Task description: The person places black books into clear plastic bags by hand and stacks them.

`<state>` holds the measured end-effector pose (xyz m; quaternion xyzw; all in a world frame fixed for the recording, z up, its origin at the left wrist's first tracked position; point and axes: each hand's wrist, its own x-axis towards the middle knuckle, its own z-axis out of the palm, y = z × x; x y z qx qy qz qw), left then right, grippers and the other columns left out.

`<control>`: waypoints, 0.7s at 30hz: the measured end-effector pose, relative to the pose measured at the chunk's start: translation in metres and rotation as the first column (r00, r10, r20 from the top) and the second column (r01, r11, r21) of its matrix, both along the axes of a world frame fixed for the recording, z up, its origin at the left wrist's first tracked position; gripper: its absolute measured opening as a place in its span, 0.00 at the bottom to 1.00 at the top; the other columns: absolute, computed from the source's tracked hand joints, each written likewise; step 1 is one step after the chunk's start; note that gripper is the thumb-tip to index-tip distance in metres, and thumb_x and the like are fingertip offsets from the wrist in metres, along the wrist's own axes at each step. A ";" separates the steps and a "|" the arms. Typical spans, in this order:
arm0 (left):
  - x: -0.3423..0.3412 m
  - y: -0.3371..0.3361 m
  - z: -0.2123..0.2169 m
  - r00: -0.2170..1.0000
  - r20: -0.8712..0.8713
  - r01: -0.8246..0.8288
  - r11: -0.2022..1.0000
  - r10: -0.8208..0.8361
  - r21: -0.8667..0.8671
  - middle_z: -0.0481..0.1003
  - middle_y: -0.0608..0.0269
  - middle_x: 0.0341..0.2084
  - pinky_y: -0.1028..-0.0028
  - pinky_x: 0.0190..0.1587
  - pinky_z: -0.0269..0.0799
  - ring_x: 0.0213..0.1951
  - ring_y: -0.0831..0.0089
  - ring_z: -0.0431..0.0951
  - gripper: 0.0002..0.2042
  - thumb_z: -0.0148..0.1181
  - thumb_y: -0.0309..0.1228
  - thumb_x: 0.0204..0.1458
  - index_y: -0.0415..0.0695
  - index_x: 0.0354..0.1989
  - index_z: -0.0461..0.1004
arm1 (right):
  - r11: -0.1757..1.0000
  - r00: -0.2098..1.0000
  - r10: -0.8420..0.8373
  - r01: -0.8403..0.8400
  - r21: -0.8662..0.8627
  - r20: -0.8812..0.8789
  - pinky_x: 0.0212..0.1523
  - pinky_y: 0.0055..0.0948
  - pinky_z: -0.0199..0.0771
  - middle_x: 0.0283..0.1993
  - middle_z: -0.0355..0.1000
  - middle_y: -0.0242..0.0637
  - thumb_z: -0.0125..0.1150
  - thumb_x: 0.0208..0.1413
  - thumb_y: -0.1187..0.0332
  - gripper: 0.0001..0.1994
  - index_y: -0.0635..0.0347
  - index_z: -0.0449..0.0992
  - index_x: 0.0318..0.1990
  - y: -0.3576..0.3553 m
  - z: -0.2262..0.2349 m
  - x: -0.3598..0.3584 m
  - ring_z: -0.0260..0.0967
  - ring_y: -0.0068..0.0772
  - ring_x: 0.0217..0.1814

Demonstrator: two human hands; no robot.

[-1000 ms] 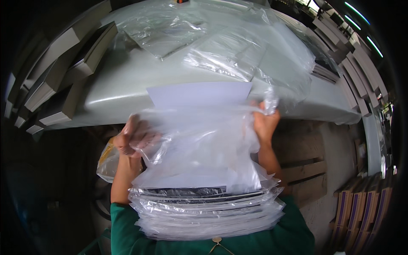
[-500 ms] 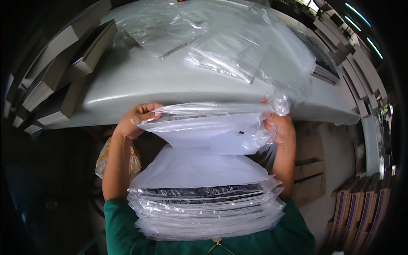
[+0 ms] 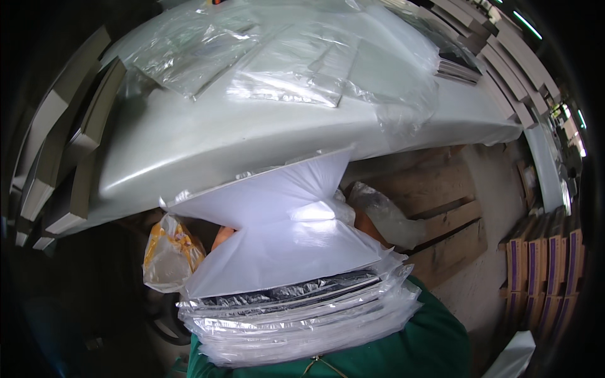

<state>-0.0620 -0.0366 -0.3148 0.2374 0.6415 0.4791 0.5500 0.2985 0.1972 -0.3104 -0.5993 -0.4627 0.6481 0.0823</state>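
In the head view, a flat white sheet in a clear plastic sleeve (image 3: 265,198) sits at the centre of the frame, tilted, its upper edge rising toward the near rim of the white table (image 3: 189,151) that fills the upper half. Just below it, in the lower centre, lies a stack of bagged flat packs (image 3: 296,302), the top one showing a white face, the ones beneath showing dark edges through wrinkled plastic; the stack rests against the person's green-sleeved chest at the bottom edge. The left hand (image 3: 222,237) shows only as a small patch of skin left of centre, between the tilted sleeve and the stack; how far it is closed cannot be told. The right hand (image 3: 364,225) is likewise mostly hidden behind the sleeve just right of centre, with only part of the wrist in sight, so its grip cannot be told either. On the table, in the upper centre, lie loose clear plastic bags (image 3: 290,69). A yellow-and-clear bag (image 3: 167,252) hangs at lower left. Wooden pallet boards (image 3: 441,214) stand at right.
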 end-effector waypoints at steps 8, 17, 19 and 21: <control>-0.058 -0.063 0.156 0.986 0.027 -0.150 0.796 0.166 0.586 0.62 0.57 0.52 0.70 0.52 0.57 0.54 0.66 0.62 0.44 0.57 0.62 0.36 0.45 0.58 0.55 | 0.411 0.984 -0.038 0.177 0.894 -0.177 0.38 0.25 0.68 0.30 0.74 0.34 0.56 0.47 0.78 0.03 0.65 0.76 0.28 0.045 0.183 0.074 0.69 0.22 0.32; 0.061 -0.140 0.269 0.976 -0.204 0.202 0.658 -0.074 0.726 0.58 0.51 0.53 0.55 0.57 0.49 0.57 0.59 0.55 0.25 0.67 0.39 0.37 0.47 0.42 0.62 | 0.370 0.502 0.822 -0.117 0.921 -0.267 0.44 0.30 0.71 0.46 0.68 0.51 0.69 0.33 0.45 0.45 0.71 0.60 0.54 -0.090 0.339 0.030 0.68 0.42 0.47; 0.080 -0.125 0.260 0.977 0.170 -0.213 0.481 0.133 0.851 0.57 0.54 0.55 0.57 0.57 0.51 0.56 0.60 0.56 0.28 0.65 0.39 0.38 0.48 0.47 0.60 | 0.425 0.465 0.805 -0.020 0.905 -0.368 0.41 0.28 0.72 0.45 0.68 0.51 0.69 0.33 0.44 0.45 0.72 0.62 0.52 -0.094 0.330 0.019 0.71 0.41 0.42; 0.088 -0.114 0.259 0.941 0.181 -0.302 0.468 0.287 0.830 0.57 0.56 0.55 0.59 0.57 0.53 0.55 0.62 0.57 0.27 0.61 0.39 0.42 0.47 0.51 0.58 | 0.356 0.434 0.839 0.018 0.934 -0.328 0.48 0.35 0.70 0.47 0.68 0.54 0.68 0.33 0.44 0.46 0.74 0.61 0.53 -0.092 0.324 0.018 0.70 0.46 0.47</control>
